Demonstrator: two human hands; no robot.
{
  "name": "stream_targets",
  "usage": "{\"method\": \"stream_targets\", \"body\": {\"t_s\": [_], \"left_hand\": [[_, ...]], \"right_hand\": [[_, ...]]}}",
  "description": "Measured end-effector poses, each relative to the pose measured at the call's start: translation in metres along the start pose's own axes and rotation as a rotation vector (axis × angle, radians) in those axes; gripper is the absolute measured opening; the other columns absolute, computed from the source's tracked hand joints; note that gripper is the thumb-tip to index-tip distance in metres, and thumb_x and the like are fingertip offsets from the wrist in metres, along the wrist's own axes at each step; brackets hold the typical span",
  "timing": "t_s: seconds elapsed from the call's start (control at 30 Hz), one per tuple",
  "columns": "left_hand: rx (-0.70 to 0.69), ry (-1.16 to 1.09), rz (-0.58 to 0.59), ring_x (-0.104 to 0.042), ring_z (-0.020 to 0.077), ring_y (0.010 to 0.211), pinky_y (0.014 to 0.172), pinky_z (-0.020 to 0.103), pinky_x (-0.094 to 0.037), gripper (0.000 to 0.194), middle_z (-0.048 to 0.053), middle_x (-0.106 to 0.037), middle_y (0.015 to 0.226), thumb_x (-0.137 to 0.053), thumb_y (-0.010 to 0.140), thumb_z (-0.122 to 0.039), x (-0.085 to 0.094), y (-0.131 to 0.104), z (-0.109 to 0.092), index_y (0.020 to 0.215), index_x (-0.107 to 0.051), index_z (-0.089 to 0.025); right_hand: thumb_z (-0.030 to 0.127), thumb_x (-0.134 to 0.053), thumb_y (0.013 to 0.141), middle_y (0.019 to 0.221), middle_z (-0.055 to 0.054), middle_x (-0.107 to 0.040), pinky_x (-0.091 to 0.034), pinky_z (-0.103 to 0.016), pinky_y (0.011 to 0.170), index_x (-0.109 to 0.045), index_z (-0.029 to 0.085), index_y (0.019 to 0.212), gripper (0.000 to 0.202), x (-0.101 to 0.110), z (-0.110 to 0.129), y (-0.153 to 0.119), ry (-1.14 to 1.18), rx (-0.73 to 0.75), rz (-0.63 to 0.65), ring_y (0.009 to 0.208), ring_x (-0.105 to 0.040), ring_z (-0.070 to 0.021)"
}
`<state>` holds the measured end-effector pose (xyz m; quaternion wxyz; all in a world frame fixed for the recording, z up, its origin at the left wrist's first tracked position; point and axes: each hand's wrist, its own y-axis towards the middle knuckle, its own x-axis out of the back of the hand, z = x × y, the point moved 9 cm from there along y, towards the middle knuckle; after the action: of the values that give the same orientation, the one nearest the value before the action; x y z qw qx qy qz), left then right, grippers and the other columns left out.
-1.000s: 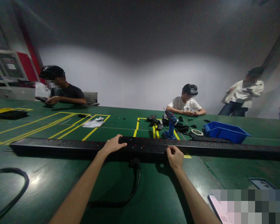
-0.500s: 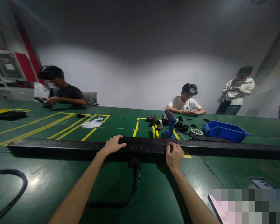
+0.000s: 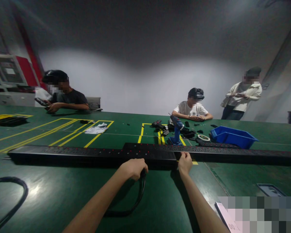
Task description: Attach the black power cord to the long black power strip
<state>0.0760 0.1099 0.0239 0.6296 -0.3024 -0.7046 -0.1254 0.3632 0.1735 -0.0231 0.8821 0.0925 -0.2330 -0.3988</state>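
Observation:
Two long black power strips lie lengthwise across the table. The near power strip (image 3: 70,157) ends in front of me, and the far power strip (image 3: 232,154) runs on to the right behind it. Both carry rows of sockets and small red dots. My left hand (image 3: 135,168) is closed around the plug end of a black power cable (image 3: 142,191) at the near strip's front side; its fingers partly hide the plug. With fingers bent, my right hand (image 3: 185,162) grips the right end of the near strip. The cable curves down and left under my left forearm.
Beyond the strips stand a blue cordless drill (image 3: 176,131) and a blue bin (image 3: 234,136), among black parts and a tape roll (image 3: 203,138). White paper (image 3: 96,128) lies left. Another cable (image 3: 24,191) loops at left front. Two people sit opposite; one stands.
My left hand has come off the top of the strip, moving right and down onto the cable's plug. My right hand has shifted slightly at the strip's end.

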Motion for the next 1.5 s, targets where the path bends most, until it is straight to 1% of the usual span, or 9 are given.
{"method": "stream_targets", "body": {"t_s": [0.1, 0.2, 0.3, 0.47, 0.6, 0.9, 1.07, 1.3, 1.5], "left_hand": [[0.07, 0.113, 0.012, -0.067, 0.03, 0.09, 0.08, 0.041, -0.051, 0.052, 0.009, -0.06, 0.115, -0.067, 0.057, -0.004, -0.007, 0.006, -0.006, 0.102, -0.072, -0.03], [0.067, 0.135, -0.015, -0.067, 0.0304, 0.087, 0.08, 0.043, -0.051, 0.039, 0.01, -0.062, 0.109, -0.066, 0.06, -0.005, -0.002, 0.006, -0.009, 0.092, -0.073, -0.027], [0.031, 0.057, -0.114, -0.066, 0.0268, 0.09, 0.083, 0.04, -0.049, 0.035, 0.007, -0.062, 0.107, -0.06, 0.066, -0.007, 0.018, -0.003, -0.004, 0.092, -0.071, -0.028], [-0.019, -0.101, -0.247, -0.063, 0.0234, 0.095, 0.089, 0.037, -0.047, 0.038, 0.003, -0.061, 0.115, -0.055, 0.074, -0.017, 0.057, -0.024, 0.013, 0.109, -0.063, -0.03], [-0.002, -0.25, -0.334, -0.06, 0.021, 0.105, 0.096, 0.033, -0.044, 0.035, 0.0, -0.064, 0.118, -0.049, 0.081, -0.019, 0.071, -0.025, 0.026, 0.112, -0.062, -0.03], [0.024, -0.179, -0.454, -0.053, 0.0188, 0.123, 0.108, 0.032, -0.036, 0.043, -0.003, -0.055, 0.137, -0.043, 0.09, -0.023, 0.06, -0.004, 0.048, 0.131, -0.053, -0.031], [0.098, -0.231, -0.469, -0.055, 0.0208, 0.121, 0.107, 0.032, -0.037, 0.042, -0.002, -0.058, 0.134, -0.046, 0.09, -0.026, 0.059, -0.004, 0.051, 0.13, -0.056, -0.03], [0.085, -0.188, -0.52, -0.062, 0.0212, 0.11, 0.099, 0.032, -0.042, 0.037, 0.0, -0.067, 0.119, -0.052, 0.088, -0.029, 0.054, 0.002, 0.05, 0.124, -0.059, -0.031], [0.097, -0.144, -0.527, -0.062, 0.0226, 0.105, 0.098, 0.034, -0.041, 0.033, 0.003, -0.069, 0.11, -0.056, 0.086, -0.032, 0.052, 0.006, 0.056, 0.119, -0.062, -0.031]], "right_hand": [[0.045, -0.039, 0.082, 0.085, -0.012, -0.07, -0.037, -0.031, 0.068, -0.068, 0.018, 0.084, 0.04, -0.002, 0.0, 0.0, -0.007, 0.0, 0.03, 0.077, -0.059, -0.0264], [0.045, -0.039, 0.082, 0.081, -0.012, -0.069, -0.037, -0.031, 0.067, -0.068, 0.018, 0.083, 0.04, -0.002, 0.002, -0.001, -0.009, 0.007, 0.05, 0.076, -0.059, -0.0266], [0.045, -0.039, 0.081, 0.08, -0.011, -0.069, -0.037, -0.03, 0.067, -0.068, 0.018, 0.083, 0.04, -0.004, 0.002, -0.001, -0.01, 0.011, 0.059, 0.075, -0.059, -0.0263], [0.046, -0.038, 0.081, 0.081, -0.011, -0.07, -0.037, -0.03, 0.065, -0.068, 0.018, 0.081, 0.041, -0.006, 0.001, 0.0, -0.006, 0.014, 0.055, 0.073, -0.058, -0.0251], [0.046, -0.039, 0.081, 0.08, -0.012, -0.07, -0.036, -0.029, 0.063, -0.067, 0.019, 0.079, 0.039, -0.005, 0.001, 0.0, 0.0, 0.02, 0.047, 0.07, -0.058, -0.0242], [0.046, -0.038, 0.081, 0.078, -0.011, -0.069, -0.035, -0.029, 0.061, -0.066, 0.019, 0.079, 0.039, -0.005, 0.001, 0.001, -0.005, 0.036, 0.052, 0.07, -0.058, -0.0247], [0.045, -0.038, 0.081, 0.076, -0.009, -0.069, -0.036, -0.029, 0.062, -0.065, 0.019, 0.077, 0.038, -0.005, 0.001, 0.002, 0.006, 0.042, 0.053, 0.07, -0.059, -0.0245], [0.044, -0.039, 0.081, 0.075, -0.008, -0.068, -0.035, -0.028, 0.06, -0.065, 0.02, 0.077, 0.036, -0.004, 0.002, 0.001, 0.012, 0.046, 0.053, 0.067, -0.058, -0.0232], [0.044, -0.038, 0.083, 0.077, -0.008, -0.068, -0.035, -0.028, 0.062, -0.065, 0.021, 0.08, 0.036, -0.007, -0.001, -0.001, -0.001, 0.029, 0.078, 0.07, -0.058, -0.0241]]}}
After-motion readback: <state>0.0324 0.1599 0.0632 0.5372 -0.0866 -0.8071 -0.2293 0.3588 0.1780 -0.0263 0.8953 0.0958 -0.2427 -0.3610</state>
